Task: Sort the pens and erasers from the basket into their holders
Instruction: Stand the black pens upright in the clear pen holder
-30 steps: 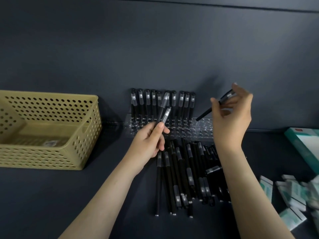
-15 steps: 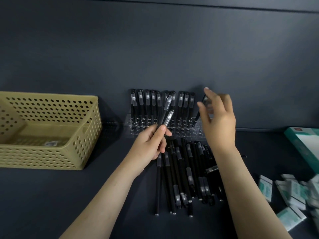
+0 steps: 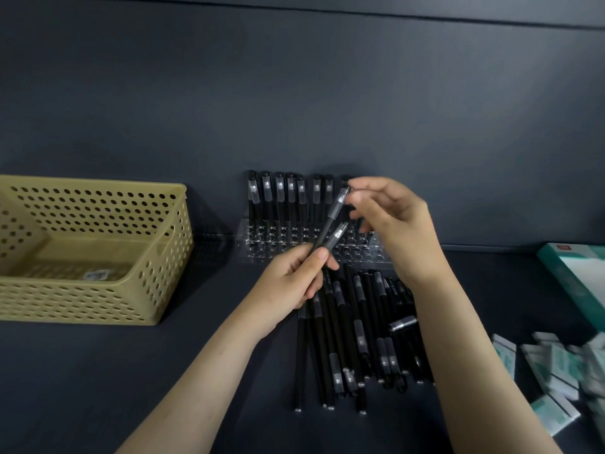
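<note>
My left hand (image 3: pixel 294 283) grips two black pens (image 3: pixel 332 231) by their lower ends, clear caps pointing up over the clear pen holder (image 3: pixel 262 249). My right hand (image 3: pixel 396 227) is just right of them, and its thumb and forefinger pinch the cap end of the upper pen. Several black pens (image 3: pixel 280 198) stand in the holder's back row. A pile of loose black pens (image 3: pixel 353 339) lies on the dark table in front of the holder, under my wrists. Boxed erasers (image 3: pixel 556 371) lie at the right edge.
The yellow perforated basket (image 3: pixel 157 257) stands at the left and holds only a small label. A teal box (image 3: pixel 576 280) lies at the far right, behind the erasers. A dark wall rises right behind the holder.
My right hand set its pen into the holder's right end, then moved left to the cap of the upper pen in my left hand. The left hand has risen slightly.
</note>
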`<state>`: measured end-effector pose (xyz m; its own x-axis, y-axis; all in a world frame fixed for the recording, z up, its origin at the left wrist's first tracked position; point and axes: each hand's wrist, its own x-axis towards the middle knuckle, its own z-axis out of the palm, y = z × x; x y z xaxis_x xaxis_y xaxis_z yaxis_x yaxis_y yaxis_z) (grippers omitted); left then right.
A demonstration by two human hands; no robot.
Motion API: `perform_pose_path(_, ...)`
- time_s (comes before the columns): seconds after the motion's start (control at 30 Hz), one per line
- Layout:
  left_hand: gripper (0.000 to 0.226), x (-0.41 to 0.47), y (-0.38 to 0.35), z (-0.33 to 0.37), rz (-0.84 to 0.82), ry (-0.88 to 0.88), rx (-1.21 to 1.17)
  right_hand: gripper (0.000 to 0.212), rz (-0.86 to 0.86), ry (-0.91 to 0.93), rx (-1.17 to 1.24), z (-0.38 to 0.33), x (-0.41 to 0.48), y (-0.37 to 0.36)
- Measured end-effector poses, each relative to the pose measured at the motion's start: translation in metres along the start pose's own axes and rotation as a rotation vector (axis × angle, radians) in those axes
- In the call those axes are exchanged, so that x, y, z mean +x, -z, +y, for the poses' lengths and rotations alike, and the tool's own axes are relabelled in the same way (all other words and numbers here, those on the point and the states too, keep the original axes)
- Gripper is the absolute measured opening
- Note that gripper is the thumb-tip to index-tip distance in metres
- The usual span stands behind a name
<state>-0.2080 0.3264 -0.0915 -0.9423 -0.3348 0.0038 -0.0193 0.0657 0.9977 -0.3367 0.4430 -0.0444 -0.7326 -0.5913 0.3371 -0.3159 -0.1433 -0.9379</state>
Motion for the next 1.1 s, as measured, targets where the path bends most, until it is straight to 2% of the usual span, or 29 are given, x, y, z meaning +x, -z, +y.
perform_pose_path(0.17,0.032,0.0,0.0,-0.001,-0.042,0.004,0.015,0.019,-0.053,-0.089,0.168,0.002,-0.001,-0.002)
perform_pose_path(0.23,0.031,-0.001,0.0,-0.001,-0.055,0.017,0.034,0.021,-0.017,-0.083,0.231,0.003,-0.003,-0.004)
perform_pose_path(0.33,0.033,-0.001,0.0,-0.001,-0.057,0.046,0.041,0.02,0.245,0.026,0.283,0.003,0.0,0.004)
perform_pose_path(0.43,0.035,-0.001,0.003,0.0,-0.049,0.079,0.037,0.022,0.637,0.165,0.102,0.002,-0.001,0.026)
perform_pose_path(0.53,0.034,0.0,0.003,-0.001,-0.013,0.111,0.01,0.023,0.796,0.268,-0.11,0.005,-0.009,0.04)
perform_pose_path(0.7,0.025,0.002,0.003,-0.004,0.032,0.138,-0.055,0.026,0.795,0.292,-0.233,0.011,-0.013,0.039)
perform_pose_path(0.9,0.023,0.003,0.002,-0.003,0.049,0.13,-0.066,0.014,0.718,0.35,-0.375,0.016,-0.012,0.033)
perform_pose_path(1.1,0.019,0.003,0.003,-0.002,0.047,0.134,-0.101,0.018,0.599,0.382,-0.554,0.027,-0.009,0.031)
